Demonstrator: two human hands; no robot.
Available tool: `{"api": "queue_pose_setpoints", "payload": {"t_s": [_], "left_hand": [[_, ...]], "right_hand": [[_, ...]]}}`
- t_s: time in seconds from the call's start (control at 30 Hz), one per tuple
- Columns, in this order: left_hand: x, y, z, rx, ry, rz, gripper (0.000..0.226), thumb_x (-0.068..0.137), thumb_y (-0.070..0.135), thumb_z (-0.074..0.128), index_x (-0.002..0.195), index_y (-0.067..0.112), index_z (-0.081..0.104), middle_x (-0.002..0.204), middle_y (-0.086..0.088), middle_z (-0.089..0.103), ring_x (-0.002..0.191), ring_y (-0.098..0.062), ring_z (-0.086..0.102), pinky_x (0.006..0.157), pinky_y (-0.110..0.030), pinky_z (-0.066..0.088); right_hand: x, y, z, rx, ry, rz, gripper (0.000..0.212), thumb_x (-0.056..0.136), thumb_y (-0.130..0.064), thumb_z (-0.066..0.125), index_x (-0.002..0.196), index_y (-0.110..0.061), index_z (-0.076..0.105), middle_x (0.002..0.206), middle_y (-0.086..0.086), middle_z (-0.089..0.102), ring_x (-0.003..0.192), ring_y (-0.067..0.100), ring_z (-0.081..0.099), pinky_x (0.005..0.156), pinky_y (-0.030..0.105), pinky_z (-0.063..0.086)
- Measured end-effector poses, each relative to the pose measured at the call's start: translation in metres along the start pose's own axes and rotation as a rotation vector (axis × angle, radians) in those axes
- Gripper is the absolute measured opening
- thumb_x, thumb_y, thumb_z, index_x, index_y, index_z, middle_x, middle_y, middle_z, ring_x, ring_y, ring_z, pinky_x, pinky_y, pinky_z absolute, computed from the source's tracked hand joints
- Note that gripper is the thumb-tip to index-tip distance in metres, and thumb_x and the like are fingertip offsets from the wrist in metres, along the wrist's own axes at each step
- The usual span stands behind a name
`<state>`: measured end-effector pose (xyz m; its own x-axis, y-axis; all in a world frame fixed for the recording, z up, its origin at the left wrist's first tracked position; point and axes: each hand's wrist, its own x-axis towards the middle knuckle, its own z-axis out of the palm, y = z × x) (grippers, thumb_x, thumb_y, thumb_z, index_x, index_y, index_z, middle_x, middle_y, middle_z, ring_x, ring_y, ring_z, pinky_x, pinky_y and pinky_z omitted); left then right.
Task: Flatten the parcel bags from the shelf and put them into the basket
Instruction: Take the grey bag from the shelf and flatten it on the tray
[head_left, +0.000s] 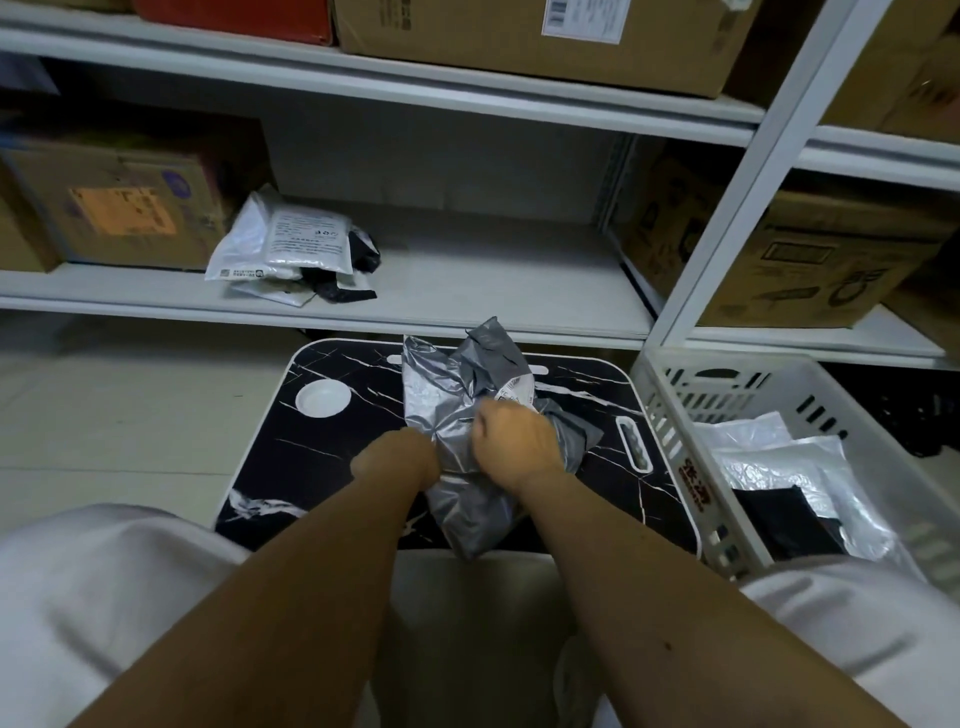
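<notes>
A crumpled grey parcel bag (447, 400) lies on a small black marble-patterned table (332, 467) in front of me. My left hand (400, 460) grips the bag's left edge, its fingers hidden under the plastic. My right hand (514, 441) is closed on the bag's middle, near a white label. On the shelf (467, 291) behind the table lies a pile of white and black parcel bags (296, 249). To the right stands a white slatted basket (670, 431) with white and black bags (789, 478) lying flat inside.
Cardboard boxes (119, 208) fill the shelf at left, above and at right (810, 260). A white upright shelf post (737, 182) rises between table and basket. A round white recess (323, 398) is set in the table's left part. My white-clad knees frame the bottom.
</notes>
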<state>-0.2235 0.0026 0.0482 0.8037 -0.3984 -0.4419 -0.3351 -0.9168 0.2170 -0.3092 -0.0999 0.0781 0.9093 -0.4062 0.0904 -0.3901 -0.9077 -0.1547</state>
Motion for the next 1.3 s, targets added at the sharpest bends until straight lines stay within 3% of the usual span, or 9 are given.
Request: {"api": "queue_pose_setpoints", "payload": {"t_s": [0.13,0.23,0.37,0.47,0.6,0.9,1.1,1.2,1.3], "left_hand": [[0.011,0.01,0.0,-0.225,0.19,-0.081,0.064,0.099,0.049,0.027,0.147,0.008,0.018,0.15,-0.022,0.024,0.134,-0.039,0.034,0.104,-0.051,0.033],[0.022,0.019,0.01,0.041,0.402,0.062,0.068,0.098,0.055,0.013,0.152,0.021,-0.011,0.159,-0.016,-0.011,0.146,-0.039,-0.002,0.113,-0.058,0.011],[0.033,0.036,0.026,0.34,0.486,0.355,0.062,0.099,0.049,0.011,0.15,0.024,-0.016,0.158,-0.008,-0.021,0.145,-0.03,-0.02,0.114,-0.061,-0.001],[0.043,0.042,0.041,0.325,0.332,0.344,0.062,0.099,0.046,0.015,0.152,0.026,-0.013,0.16,-0.005,-0.017,0.146,-0.028,-0.019,0.113,-0.062,-0.003],[0.05,0.031,0.057,0.283,0.179,0.255,0.063,0.098,0.051,0.015,0.15,0.033,-0.015,0.159,-0.006,-0.02,0.144,-0.036,-0.019,0.111,-0.066,-0.003],[0.058,0.026,0.059,0.284,0.048,0.207,0.067,0.096,0.052,0.023,0.151,0.035,-0.011,0.159,-0.004,-0.019,0.144,-0.037,-0.017,0.11,-0.066,0.0],[0.052,0.025,0.034,0.331,0.294,0.187,0.044,0.094,0.04,0.033,0.132,0.025,0.049,0.137,-0.005,0.05,0.135,-0.03,0.033,0.107,-0.06,0.02],[0.051,0.023,0.021,0.327,0.283,0.092,0.041,0.094,0.035,0.036,0.127,0.018,0.054,0.136,-0.009,0.051,0.131,-0.03,0.038,0.109,-0.058,0.021],[0.054,0.026,0.019,0.206,0.411,0.115,0.043,0.096,0.035,0.036,0.133,0.014,0.045,0.138,-0.013,0.045,0.133,-0.03,0.035,0.11,-0.054,0.025]], "right_hand": [[0.017,0.031,0.005,-0.107,0.011,0.088,0.044,0.101,-0.043,0.029,0.142,-0.028,0.038,0.147,0.008,0.037,0.133,0.029,0.033,0.106,0.047,0.03],[0.028,0.044,0.02,-0.11,-0.141,0.068,0.058,0.098,-0.061,0.017,0.152,-0.044,0.003,0.163,-0.001,-0.007,0.148,0.033,-0.006,0.113,0.061,0.005],[0.036,0.049,0.044,0.046,-0.153,0.11,0.064,0.097,-0.061,0.02,0.152,-0.039,-0.006,0.16,-0.001,-0.02,0.149,0.031,-0.006,0.115,0.059,0.013],[0.038,0.054,0.059,0.1,-0.173,0.123,0.067,0.098,-0.059,0.024,0.154,-0.033,-0.003,0.162,0.008,-0.013,0.148,0.028,0.012,0.113,0.052,0.025],[0.037,0.053,0.073,-0.046,-0.3,0.044,0.059,0.098,-0.06,0.018,0.152,-0.038,0.01,0.163,0.004,-0.001,0.147,0.027,0.012,0.111,0.057,0.017],[0.044,0.046,0.083,-0.151,-0.392,0.055,0.051,0.098,-0.057,0.019,0.145,-0.038,0.028,0.157,0.007,0.016,0.136,0.032,0.025,0.103,0.052,0.032],[0.044,0.028,0.073,0.083,-0.296,0.11,0.041,0.103,-0.044,0.026,0.128,-0.019,0.046,0.121,0.016,0.055,0.108,0.037,0.056,0.088,0.043,0.043],[0.041,0.019,0.065,0.191,-0.199,0.148,0.025,0.101,-0.026,0.034,0.119,-0.011,0.043,0.11,0.019,0.063,0.102,0.038,0.061,0.079,0.04,0.044],[0.041,0.024,0.051,-0.012,-0.03,0.184,0.024,0.097,-0.022,0.04,0.117,-0.011,0.048,0.106,0.012,0.066,0.1,0.033,0.063,0.071,0.035,0.041]]}}
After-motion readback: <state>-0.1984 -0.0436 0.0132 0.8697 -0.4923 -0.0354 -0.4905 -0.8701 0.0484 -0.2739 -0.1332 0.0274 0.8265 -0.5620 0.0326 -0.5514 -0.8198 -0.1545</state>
